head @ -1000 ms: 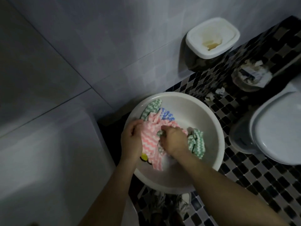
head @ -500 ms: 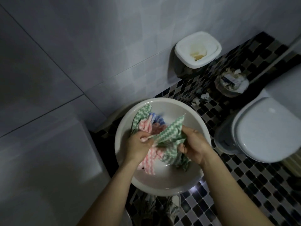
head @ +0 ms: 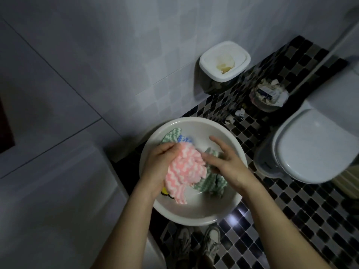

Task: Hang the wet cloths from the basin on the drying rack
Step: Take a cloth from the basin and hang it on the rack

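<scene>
A white round basin (head: pixel 194 215) stands on the mosaic floor below me. My left hand (head: pixel 157 167) grips a bunched pink-and-white zigzag cloth (head: pixel 184 169) above the basin's middle. My right hand (head: pixel 227 160) is beside it, index finger stretched out, with a green zigzag cloth (head: pixel 211 184) caught under its palm and hanging below. A second green cloth (head: pixel 171 135) and a blue cloth (head: pixel 185 139) lie against the basin's far wall. Something yellow (head: pixel 165 191) peeks out under the pink cloth. No drying rack is in view.
A closed toilet (head: pixel 314 148) stands to the right. A white wall box (head: pixel 225 61) and a bin full of paper (head: pixel 269 96) sit beyond the basin. A white ledge (head: pixel 58 191) runs along the left. My shoes (head: pixel 196 243) are just behind the basin.
Half a second ago both hands held the green cloth spread between them. Now the left hand has the pink cloth lifted and bunched, and the green cloth has sunk under the right hand.
</scene>
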